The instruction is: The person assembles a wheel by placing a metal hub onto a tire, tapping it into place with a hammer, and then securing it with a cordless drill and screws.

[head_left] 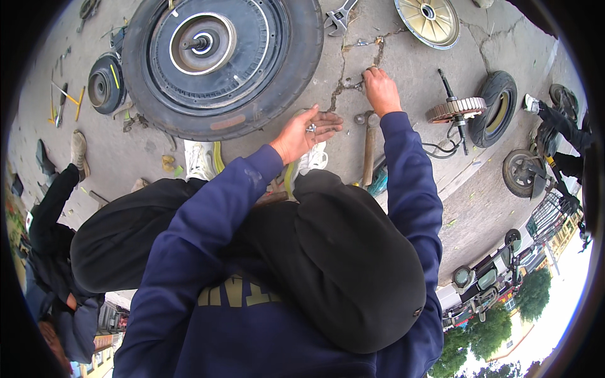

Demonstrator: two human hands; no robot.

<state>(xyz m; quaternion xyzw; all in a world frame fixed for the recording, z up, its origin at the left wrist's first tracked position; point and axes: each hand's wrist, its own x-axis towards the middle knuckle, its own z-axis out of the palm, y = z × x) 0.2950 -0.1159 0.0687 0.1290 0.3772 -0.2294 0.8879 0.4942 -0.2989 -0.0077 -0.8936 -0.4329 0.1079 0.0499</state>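
My left hand [304,133] is held palm up with its fingers stretched out, beside the tyre of a large wheel [148,94]. Small shiny metal pieces [311,128] rest at the base of its fingers, too small to name surely. My right hand [382,92] reaches down to the cracked concrete, its fingertips pinched together near small dark bits [350,83]. Whatever lies between those fingertips is hidden. The wheel lies flat, its hub and axle [200,43] facing up. Just below my right hand lies a hammer [369,151] with a wooden handle.
An adjustable wrench [341,19] and a round spoked metal cover [428,20] lie at the far side. To the right are a motor stator [455,111] on a shaft and a small tyre [495,108]. Another person's leg [53,195] shows at left; parked scooters [482,280] stand at lower right.
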